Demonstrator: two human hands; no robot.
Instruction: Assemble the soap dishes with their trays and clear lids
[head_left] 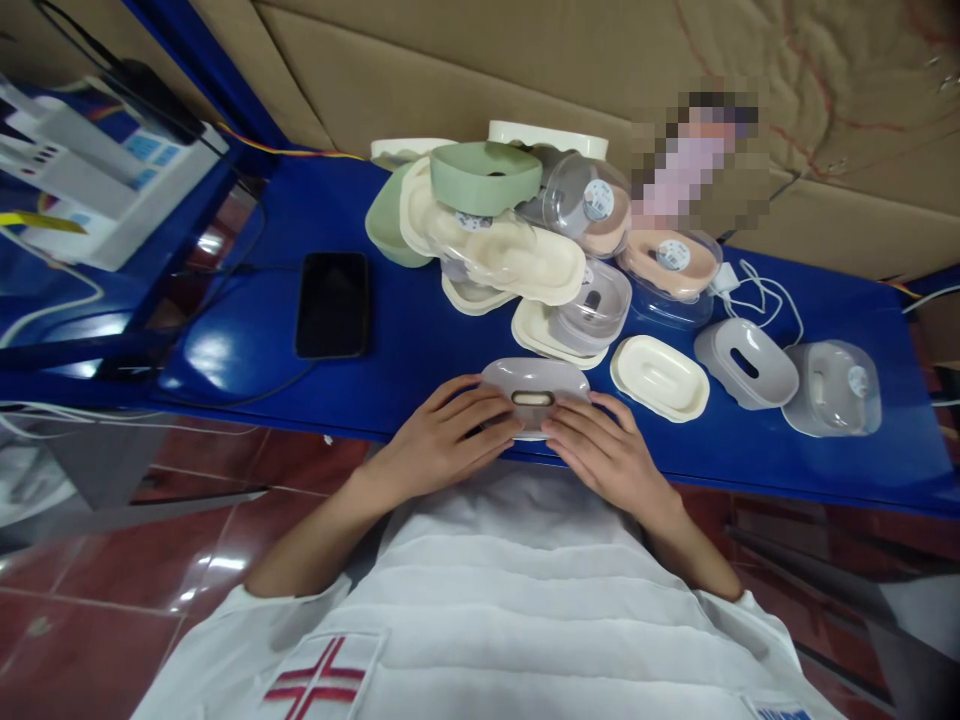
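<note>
At the table's front edge lies a grey plastic soap dish [536,374] with an oval slot in its middle; cream shows through the slot. My left hand [454,438] grips its left end, fingers on top. On the opposite end, my right hand [609,452] holds it the same way, and the thumbs are hidden. Just beyond, a grey dish under a clear cover [600,305] rests on a cream tray [532,330]. Right of my hands are a loose cream tray [660,378], an uncovered grey soap dish [765,375] and a clear-covered grey one [832,390].
On the blue table [247,340], a black phone [333,305] lies left. A pile with green dishes [486,178], cream trays [517,250] and a peach dish [671,262] stands at the back. A white cable [780,300] lies behind the grey dishes. Cardboard [450,70] lines the rear.
</note>
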